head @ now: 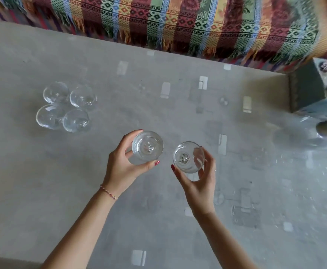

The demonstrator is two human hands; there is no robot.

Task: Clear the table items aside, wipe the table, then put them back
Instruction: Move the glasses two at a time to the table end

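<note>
Your left hand (123, 164) holds a clear glass (147, 147) near the middle of the frame, its grip curled round the side, thumb on the near wall and fingers on the far one. Your right hand (199, 183) holds a second glass (188, 157) just to the right of the first, grip wrapped round it with the thumb on the left and the fingers on the right. The two glasses sit close together but apart. Whether either one touches the grey surface (81, 191) you cannot tell from above. In the upper left of the frame four more glasses (65, 106) stand bunched together on the surface, well apart from your hands. A striped, fringed cloth (178, 22) runs along the top of the frame beyond the surface's far edge.
</note>
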